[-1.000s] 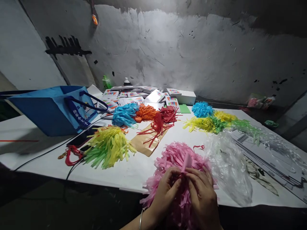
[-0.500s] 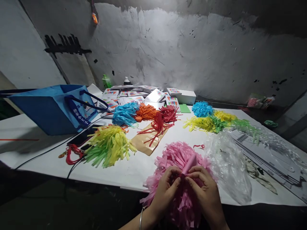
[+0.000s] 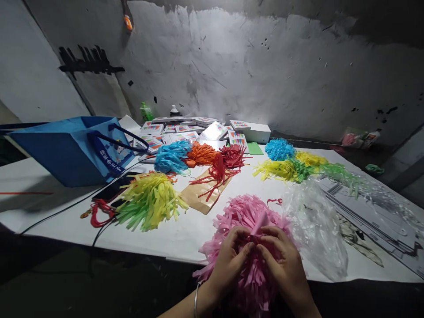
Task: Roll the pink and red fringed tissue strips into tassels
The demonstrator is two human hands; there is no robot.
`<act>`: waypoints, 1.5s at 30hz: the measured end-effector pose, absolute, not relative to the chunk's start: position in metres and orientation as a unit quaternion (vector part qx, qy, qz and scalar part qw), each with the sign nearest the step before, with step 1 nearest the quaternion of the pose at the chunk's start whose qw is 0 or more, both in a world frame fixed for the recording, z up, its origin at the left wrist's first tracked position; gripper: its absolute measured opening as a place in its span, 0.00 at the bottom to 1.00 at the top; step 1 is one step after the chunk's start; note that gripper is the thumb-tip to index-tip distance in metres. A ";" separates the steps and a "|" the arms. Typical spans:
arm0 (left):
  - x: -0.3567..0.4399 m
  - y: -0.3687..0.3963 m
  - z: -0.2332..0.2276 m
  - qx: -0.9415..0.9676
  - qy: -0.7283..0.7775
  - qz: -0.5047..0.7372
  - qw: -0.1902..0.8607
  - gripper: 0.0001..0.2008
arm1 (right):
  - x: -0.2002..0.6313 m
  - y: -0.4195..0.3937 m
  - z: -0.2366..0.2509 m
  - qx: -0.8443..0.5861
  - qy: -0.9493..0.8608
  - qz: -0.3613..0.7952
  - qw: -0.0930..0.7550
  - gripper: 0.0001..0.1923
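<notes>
Head camera: I look across a white table point(image 3: 179, 238) with its far side by a grey wall point(image 3: 232, 66).
Left hand point(image 3: 230, 258): thumb and fingers pinch the pink fringe point(image 3: 238, 210) at its gathered middle; a bracelet point(image 3: 195, 300) rings the wrist.
Right hand point(image 3: 283, 258): pinches close beside the left, on the same gathered part.
Pink place: I see the fringe at the near edge, right of centre, strands beyond and below the hands, a smooth rolled piece point(image 3: 259, 224) rising between them.
Right: clear plastic point(image 3: 314, 229) lies just beside the fringe.
Left: yellow-green fringe point(image 3: 152, 198), then a blue bag point(image 3: 62, 152).
Far: printed boxes point(image 3: 214, 131), piled.
</notes>
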State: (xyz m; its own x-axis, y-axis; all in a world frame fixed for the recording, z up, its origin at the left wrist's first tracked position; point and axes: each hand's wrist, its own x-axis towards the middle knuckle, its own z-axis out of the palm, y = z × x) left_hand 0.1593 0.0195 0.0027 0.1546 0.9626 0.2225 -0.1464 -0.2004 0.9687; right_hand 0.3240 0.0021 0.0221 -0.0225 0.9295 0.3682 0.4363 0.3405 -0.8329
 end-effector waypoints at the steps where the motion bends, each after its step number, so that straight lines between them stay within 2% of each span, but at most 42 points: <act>1: 0.159 0.019 0.003 0.556 0.368 0.536 0.518 0.12 | 0.324 0.000 0.020 -0.519 -0.673 0.235 0.471 0.07; 12: 0.160 0.019 0.000 0.549 0.362 0.541 0.524 0.11 | 0.319 -0.005 0.018 -0.528 -0.674 0.124 0.501 0.08; 16: 0.160 0.019 0.000 0.550 0.356 0.541 0.527 0.11 | 0.323 -0.005 0.016 -0.509 -0.706 0.105 0.481 0.11; 22: 0.160 0.019 -0.001 0.551 0.357 0.539 0.528 0.11 | 0.326 -0.001 0.007 -0.494 -0.746 -0.018 0.447 0.26; 25: 0.160 0.019 -0.004 0.548 0.354 0.539 0.532 0.11 | 0.324 0.000 0.006 -0.497 -0.735 -0.018 0.460 0.23; 31: 0.160 0.019 -0.005 0.543 0.356 0.540 0.536 0.11 | 0.322 0.000 0.012 -0.503 -0.716 0.028 0.484 0.09; 34: 0.160 0.018 -0.004 0.543 0.358 0.536 0.539 0.10 | 0.322 0.001 0.016 -0.500 -0.706 0.053 0.499 0.07; 40: 0.159 0.018 -0.003 0.551 0.365 0.525 0.537 0.10 | 0.325 -0.002 0.015 -0.502 -0.700 0.084 0.501 0.09; 45: 0.160 0.018 -0.005 0.554 0.352 0.527 0.540 0.11 | 0.324 0.000 0.015 -0.478 -0.746 0.012 0.463 0.18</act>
State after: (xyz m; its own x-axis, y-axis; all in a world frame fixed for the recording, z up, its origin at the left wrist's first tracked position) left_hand 0.1599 0.0183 -0.0046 0.1961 0.9594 0.2029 -0.1790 -0.1684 0.9693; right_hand 0.3244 0.0001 0.0155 -0.1142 0.7241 0.6802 0.7022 0.5432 -0.4603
